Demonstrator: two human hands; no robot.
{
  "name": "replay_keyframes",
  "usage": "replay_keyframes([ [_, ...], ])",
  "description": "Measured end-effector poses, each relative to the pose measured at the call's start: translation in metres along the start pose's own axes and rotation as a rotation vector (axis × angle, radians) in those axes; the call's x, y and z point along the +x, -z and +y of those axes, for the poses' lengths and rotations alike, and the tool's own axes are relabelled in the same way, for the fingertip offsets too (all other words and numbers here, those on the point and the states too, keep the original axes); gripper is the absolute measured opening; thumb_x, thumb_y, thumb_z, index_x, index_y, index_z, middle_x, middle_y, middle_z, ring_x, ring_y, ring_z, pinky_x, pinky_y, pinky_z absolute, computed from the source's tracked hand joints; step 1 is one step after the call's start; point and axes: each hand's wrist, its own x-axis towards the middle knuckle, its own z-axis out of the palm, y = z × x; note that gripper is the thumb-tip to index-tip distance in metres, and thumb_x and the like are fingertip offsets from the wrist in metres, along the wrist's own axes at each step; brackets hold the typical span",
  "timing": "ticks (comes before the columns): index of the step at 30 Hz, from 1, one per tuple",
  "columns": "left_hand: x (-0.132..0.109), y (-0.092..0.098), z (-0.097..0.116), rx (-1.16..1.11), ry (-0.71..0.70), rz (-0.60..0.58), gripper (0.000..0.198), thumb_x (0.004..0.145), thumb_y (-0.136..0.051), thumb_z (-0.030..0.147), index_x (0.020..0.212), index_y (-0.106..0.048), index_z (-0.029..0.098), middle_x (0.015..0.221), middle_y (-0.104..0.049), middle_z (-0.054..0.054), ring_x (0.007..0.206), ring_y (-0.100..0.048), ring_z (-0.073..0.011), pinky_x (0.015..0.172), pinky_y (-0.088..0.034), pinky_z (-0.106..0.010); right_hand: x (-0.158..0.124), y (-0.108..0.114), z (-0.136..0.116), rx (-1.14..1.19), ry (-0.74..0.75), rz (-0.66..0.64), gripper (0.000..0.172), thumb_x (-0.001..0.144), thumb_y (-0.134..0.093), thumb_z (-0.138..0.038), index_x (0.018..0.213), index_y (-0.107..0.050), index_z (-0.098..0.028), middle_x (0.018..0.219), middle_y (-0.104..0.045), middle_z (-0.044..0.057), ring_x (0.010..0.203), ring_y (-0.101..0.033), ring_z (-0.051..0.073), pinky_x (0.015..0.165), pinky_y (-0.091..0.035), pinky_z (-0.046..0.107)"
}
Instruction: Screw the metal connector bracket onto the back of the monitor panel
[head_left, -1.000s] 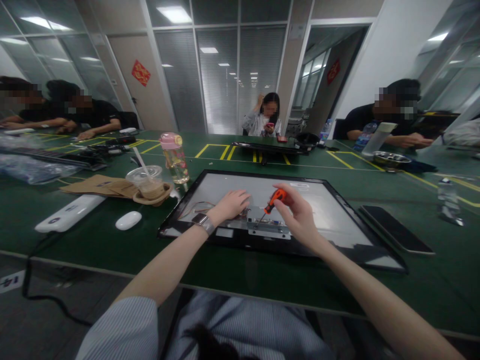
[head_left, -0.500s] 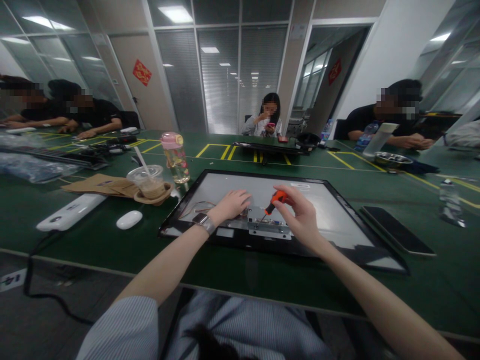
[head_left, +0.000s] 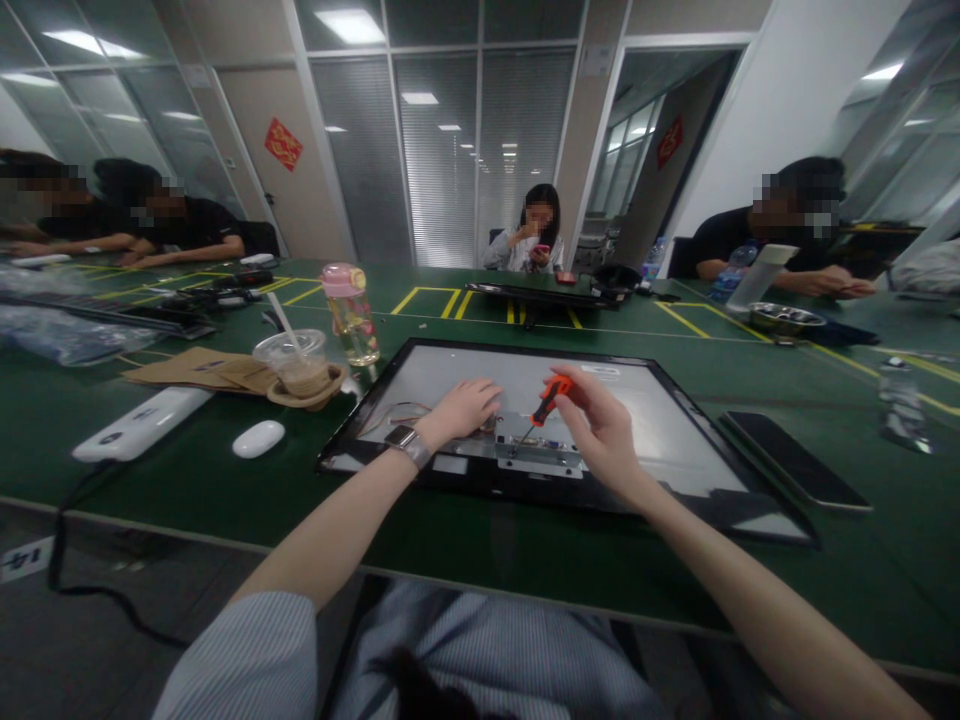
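Observation:
My right hand (head_left: 600,425) grips the orange and black handle of a screwdriver (head_left: 551,400). The screwdriver tilts, its shaft pointing down and left to the front edge of a metal bracket (head_left: 544,468) with ports along it. That bracket sits on a flat display panel (head_left: 645,420) with a black frame, lying back side up. My left hand (head_left: 466,408) rests with its fingers stretched out flat at the bracket's left side. Thin wires (head_left: 390,412) run over the panel left of this hand.
Left of the panel stand an iced drink cup (head_left: 296,365), a pink-lidded bottle (head_left: 351,315), a white mouse (head_left: 259,439) and a white power strip (head_left: 142,425). A black phone (head_left: 795,460) lies to the right. Several people sit around the green table (head_left: 285,530).
My right hand's fingers have shifted on the screwdriver handle, showing more of it. The left hand and the panel stay in place.

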Motion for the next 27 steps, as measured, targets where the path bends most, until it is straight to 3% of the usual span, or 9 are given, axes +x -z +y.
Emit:
replay_keyframes([
  [6, 0.0007, -0.001, 0.0007, 0.031, -0.021, 0.012, 0.043, 0.113, -0.041, 0.031, 0.153, -0.052, 0.017, 0.158, -0.056, -0.016, 0.152, -0.048, -0.0287, 0.123, -0.042, -0.049, 0.0033, 0.0013, -0.0035, -0.015, 0.015, 0.031, 0.015, 0.095, -0.07, -0.025, 0.109, -0.074, -0.026, 0.095, -0.069, 0.004, 0.084, -0.068, 0.021, 0.078, -0.06, 0.04],
  [13, 0.0004, -0.0027, -0.0025, 0.018, -0.037, 0.015, 0.043, 0.113, -0.04, 0.032, 0.152, -0.053, 0.018, 0.159, -0.055, -0.016, 0.151, -0.049, -0.0291, 0.123, -0.042, -0.049, 0.0055, 0.0018, -0.0072, 0.086, -0.035, 0.064, 0.01, 0.097, -0.066, -0.031, 0.099, -0.075, -0.028, 0.092, -0.069, 0.004, 0.087, -0.069, 0.023, 0.075, -0.06, 0.041],
  [16, -0.0001, -0.002, -0.0019, -0.002, -0.022, 0.019, 0.044, 0.114, -0.04, 0.032, 0.152, -0.053, 0.017, 0.159, -0.055, -0.017, 0.151, -0.049, -0.0294, 0.123, -0.043, -0.05, 0.0062, 0.0022, -0.0067, 0.132, -0.081, 0.063, 0.013, 0.099, -0.065, -0.033, 0.101, -0.076, -0.028, 0.094, -0.072, 0.005, 0.089, -0.071, 0.023, 0.08, -0.063, 0.042],
  [23, -0.002, 0.0044, 0.0029, -0.002, -0.014, 0.006, 0.042, 0.113, -0.041, 0.032, 0.15, -0.055, 0.017, 0.157, -0.057, -0.017, 0.15, -0.051, -0.0281, 0.123, -0.042, -0.046, 0.0026, 0.001, -0.003, 0.242, -0.168, 0.042, 0.025, 0.103, -0.061, -0.035, 0.126, -0.07, -0.028, 0.107, -0.08, 0.006, 0.1, -0.076, 0.023, 0.092, -0.065, 0.045],
  [27, -0.0019, 0.0037, 0.0024, 0.008, -0.013, 0.016, 0.042, 0.113, -0.042, 0.031, 0.15, -0.055, 0.017, 0.157, -0.057, -0.015, 0.149, -0.051, -0.0279, 0.122, -0.042, -0.046, 0.0017, -0.002, -0.0009, 0.316, -0.148, -0.016, 0.019, 0.099, -0.069, -0.032, 0.117, -0.07, -0.028, 0.106, -0.079, 0.005, 0.098, -0.076, 0.022, 0.09, -0.066, 0.044],
])
